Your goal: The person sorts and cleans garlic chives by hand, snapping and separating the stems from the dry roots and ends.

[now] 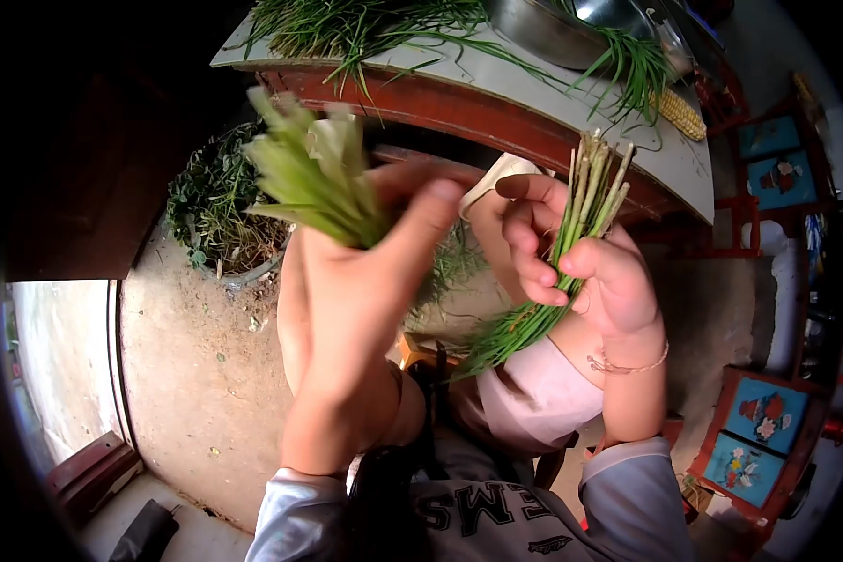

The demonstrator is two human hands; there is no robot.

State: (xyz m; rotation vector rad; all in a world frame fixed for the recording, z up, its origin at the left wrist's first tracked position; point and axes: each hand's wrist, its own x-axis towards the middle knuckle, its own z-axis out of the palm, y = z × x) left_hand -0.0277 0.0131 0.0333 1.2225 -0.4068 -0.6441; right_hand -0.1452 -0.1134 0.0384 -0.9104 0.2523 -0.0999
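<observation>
My left hand [365, 272] is closed around a bundle of broad, pale green leaves [314, 173] that look like corn husk. They fan out at the upper left, smeared by motion. In my right hand [613, 281], a bunch of garlic chives [579, 220] is gripped between thumb and fingers. Its pale stem ends point up, and the green blades hang down to the left over my lap. The two hands are apart, both in front of the table edge.
On the table [459, 80] lie a large heap of chives [347, 28], a metal basin [562, 28] and a corn cob [681, 114]. A basin of dark leafy greens [220, 197] stands on the floor at left. Painted cabinet panels [768, 412] are at right.
</observation>
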